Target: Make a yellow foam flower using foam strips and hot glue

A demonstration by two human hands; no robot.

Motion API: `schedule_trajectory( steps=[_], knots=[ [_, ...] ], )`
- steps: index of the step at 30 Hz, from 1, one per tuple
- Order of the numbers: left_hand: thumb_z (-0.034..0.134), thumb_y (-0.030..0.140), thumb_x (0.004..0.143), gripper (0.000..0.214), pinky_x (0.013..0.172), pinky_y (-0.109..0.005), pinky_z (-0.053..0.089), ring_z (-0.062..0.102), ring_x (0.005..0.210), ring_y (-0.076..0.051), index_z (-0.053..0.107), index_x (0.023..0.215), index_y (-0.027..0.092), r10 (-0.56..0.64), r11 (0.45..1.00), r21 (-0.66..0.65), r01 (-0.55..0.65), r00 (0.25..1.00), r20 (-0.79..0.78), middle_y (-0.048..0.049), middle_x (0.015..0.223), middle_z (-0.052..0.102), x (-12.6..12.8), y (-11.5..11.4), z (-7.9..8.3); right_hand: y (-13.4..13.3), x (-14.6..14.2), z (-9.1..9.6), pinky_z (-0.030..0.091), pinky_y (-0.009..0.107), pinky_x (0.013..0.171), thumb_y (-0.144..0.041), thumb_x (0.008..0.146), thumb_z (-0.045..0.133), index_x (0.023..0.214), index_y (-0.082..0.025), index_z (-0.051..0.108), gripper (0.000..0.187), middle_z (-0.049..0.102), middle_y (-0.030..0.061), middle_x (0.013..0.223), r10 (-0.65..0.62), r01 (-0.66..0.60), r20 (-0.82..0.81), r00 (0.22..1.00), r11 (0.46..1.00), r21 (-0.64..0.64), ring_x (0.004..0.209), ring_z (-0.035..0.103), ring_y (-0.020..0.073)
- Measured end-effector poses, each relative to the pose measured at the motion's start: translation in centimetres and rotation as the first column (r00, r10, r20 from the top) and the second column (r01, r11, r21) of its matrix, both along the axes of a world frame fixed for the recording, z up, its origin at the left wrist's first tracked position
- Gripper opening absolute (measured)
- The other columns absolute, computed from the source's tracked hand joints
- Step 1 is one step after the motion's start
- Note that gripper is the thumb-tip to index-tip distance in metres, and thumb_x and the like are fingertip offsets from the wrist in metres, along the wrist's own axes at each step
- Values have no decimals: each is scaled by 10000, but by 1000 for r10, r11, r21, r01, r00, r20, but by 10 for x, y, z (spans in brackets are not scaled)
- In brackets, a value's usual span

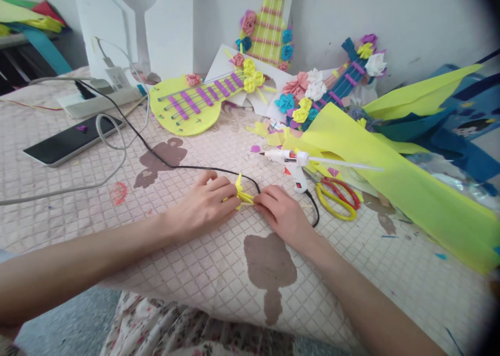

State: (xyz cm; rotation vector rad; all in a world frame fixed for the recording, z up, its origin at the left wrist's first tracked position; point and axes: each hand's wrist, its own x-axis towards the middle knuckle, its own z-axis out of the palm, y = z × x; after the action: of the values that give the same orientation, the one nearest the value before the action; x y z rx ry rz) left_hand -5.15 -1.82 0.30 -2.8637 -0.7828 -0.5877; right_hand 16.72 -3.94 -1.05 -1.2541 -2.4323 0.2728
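Observation:
Between my two hands is a small yellow crepe paper piece (244,195), gathered into narrow folds. My left hand (214,197) closes its fingers round the left part of it and hides that end. The fingertips of my right hand (279,210) pinch its thin right end, close to the cloth. Just beyond my right hand lies a white glue gun (297,176) with a long clear glue stick in its back. Scissors (339,197) with red and yellow handles rest to the right of the glue gun.
A yellow paper guitar (187,106) lies at the back, near a blue one (339,88) with paper flowers. Yellow crepe sheets (406,194) spread over the right side. A phone (74,140), a power strip (99,102) and a black cord (195,167) are on the left.

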Motion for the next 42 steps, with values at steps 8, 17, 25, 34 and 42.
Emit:
schedule_trajectory(
  steps=[8, 17, 25, 34, 42],
  knots=[
    [455, 210, 931, 179, 790, -383, 345, 509, 814, -183, 570, 797, 185, 66, 996, 62, -66, 998, -3, -29, 815, 619, 1, -2, -4, 0, 0, 0, 469, 328, 760, -235, 938, 430, 919, -175, 591, 173, 564, 64, 890, -1, 1, 16, 1000, 1000, -2, 867, 521, 194],
    [472, 196, 919, 176, 791, -383, 351, 510, 791, -179, 584, 784, 182, 81, 994, 66, -82, 996, 22, -27, 794, 618, 3, -2, -6, -1, 0, 0, 464, 328, 772, -226, 939, 428, 922, -172, 594, 176, 571, 68, 899, 4, -4, 15, 1000, 1000, -8, 873, 521, 193],
    [483, 240, 922, 171, 786, -383, 356, 516, 795, -182, 590, 801, 182, 90, 991, 93, -94, 995, 49, -29, 814, 629, 4, -2, -9, 0, -1, 0, 477, 336, 764, -230, 936, 433, 922, -171, 596, 174, 573, 67, 892, 6, -6, 14, 1000, 1000, 7, 868, 527, 195],
    [520, 272, 906, 163, 798, -389, 355, 511, 821, -193, 583, 785, 183, 119, 989, 90, -121, 993, 27, -24, 823, 623, 8, -3, -9, 1, 0, -2, 485, 338, 758, -231, 934, 437, 927, -179, 587, 159, 573, 62, 892, 10, -10, 0, 1000, 1000, 14, 864, 532, 195],
    [465, 216, 919, 200, 795, -386, 360, 512, 805, -185, 598, 775, 179, 129, 991, 40, -131, 991, 34, -25, 796, 610, 8, -1, -11, 2, -1, -5, 481, 349, 753, -212, 923, 455, 900, -178, 568, 120, 573, 62, 886, -10, 10, -1, 1000, 999, 53, 860, 526, 201]
  ],
)
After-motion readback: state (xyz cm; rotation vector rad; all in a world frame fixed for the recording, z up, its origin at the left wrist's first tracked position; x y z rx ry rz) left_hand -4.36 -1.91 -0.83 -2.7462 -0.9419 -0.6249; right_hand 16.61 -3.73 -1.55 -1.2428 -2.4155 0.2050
